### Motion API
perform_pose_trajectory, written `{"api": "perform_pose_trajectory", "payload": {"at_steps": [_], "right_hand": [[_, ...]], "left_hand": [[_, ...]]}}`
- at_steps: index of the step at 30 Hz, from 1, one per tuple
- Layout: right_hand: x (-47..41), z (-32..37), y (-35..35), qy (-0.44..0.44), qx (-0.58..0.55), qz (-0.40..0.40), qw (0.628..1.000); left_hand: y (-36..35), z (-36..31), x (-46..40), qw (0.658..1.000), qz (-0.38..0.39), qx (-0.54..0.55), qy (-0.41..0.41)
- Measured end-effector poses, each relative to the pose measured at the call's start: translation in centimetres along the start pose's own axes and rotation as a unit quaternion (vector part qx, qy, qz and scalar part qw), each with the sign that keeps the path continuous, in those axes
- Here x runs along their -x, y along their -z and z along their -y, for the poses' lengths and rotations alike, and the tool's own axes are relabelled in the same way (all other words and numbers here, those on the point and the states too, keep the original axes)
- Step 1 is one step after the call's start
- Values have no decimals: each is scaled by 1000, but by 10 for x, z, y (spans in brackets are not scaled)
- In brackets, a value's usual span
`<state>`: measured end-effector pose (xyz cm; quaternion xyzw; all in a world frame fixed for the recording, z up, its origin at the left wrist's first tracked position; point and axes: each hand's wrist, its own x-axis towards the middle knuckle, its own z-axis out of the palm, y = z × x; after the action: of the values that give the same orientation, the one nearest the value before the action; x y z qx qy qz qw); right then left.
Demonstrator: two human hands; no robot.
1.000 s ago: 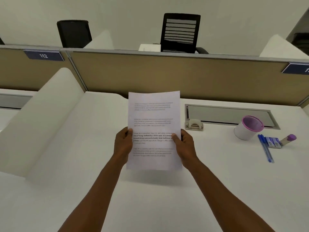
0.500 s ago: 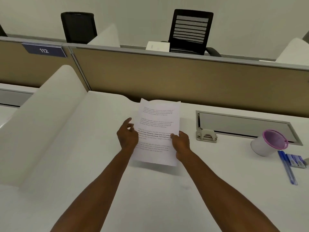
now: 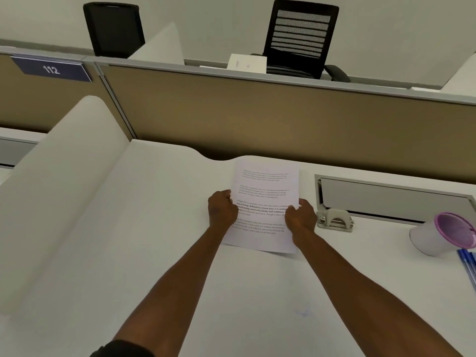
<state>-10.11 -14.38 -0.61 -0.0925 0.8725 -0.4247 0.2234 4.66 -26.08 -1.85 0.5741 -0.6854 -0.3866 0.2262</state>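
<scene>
**Printed sheet low over the desk, both grips on its edges**

Head view: the left grip [image 3: 222, 210] and the right grip [image 3: 300, 217] hold one printed sheet [image 3: 265, 191] between them, each closed on a long side at about mid-height. On the left the thumb lies over the paper's edge. On the right the thumb and curled fingers pinch the opposite edge. The sheet lies face up with four blocks of text, one partly in bold. It is flat or very nearly flat on the white desk [image 3: 154, 240]. A thin shadow under its near edge suggests that this end is not fully down, though I cannot tell for sure. Its far edge reaches the curved cut-out at the back of the desk, below the tan partition [image 3: 257, 119].

Just beside the right grip, on its outer side, stands a grey hole punch [image 3: 334, 220]. Farther out that way are a white pen cup with a pink rim [image 3: 435, 237] and some blue pens [image 3: 467, 266], well apart from the paper.

As a judgement, setting the sheet down looks almost finished. What is left is to let the near end settle and to release both edges. Neither the punch nor the pens have been touched.
</scene>
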Motion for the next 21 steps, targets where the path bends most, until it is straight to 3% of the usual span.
{"api": "perform_pose_trajectory", "payload": {"at_steps": [9, 14, 21], "right_hand": [[6, -9, -3, 92, 105, -57, 989], [5, -12, -4, 89, 107, -35, 990], [4, -18, -3, 81, 116, -26, 990]], "left_hand": [[-4, 6, 0, 999, 7, -32, -34], [-2, 5, -3, 996, 54, -64, -36], [-3, 4, -2, 996, 57, -70, -27]]}}
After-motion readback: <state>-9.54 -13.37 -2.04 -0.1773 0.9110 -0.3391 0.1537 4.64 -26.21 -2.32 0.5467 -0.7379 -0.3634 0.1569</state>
